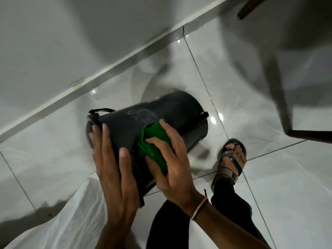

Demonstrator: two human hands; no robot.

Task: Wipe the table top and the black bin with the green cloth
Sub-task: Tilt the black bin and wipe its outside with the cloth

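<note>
The black bin (pixel 170 112) is tilted over above the white tiled floor, its base pointing away from me and its rim end toward me. My left hand (pixel 115 169) grips the bin near its rim, fingers spread over the side and thumb on top. My right hand (pixel 172 162) presses the folded green cloth (pixel 154 141) flat against the bin's side. The table top is out of view.
My right foot in a grey sandal (pixel 230 159) stands just right of the bin. A dark wooden furniture leg (pixel 310 135) reaches the floor at right, another (pixel 249 7) at top. A white plastic sheet (pixel 71 216) lies at lower left. The wall's skirting (pixel 100 76) runs behind.
</note>
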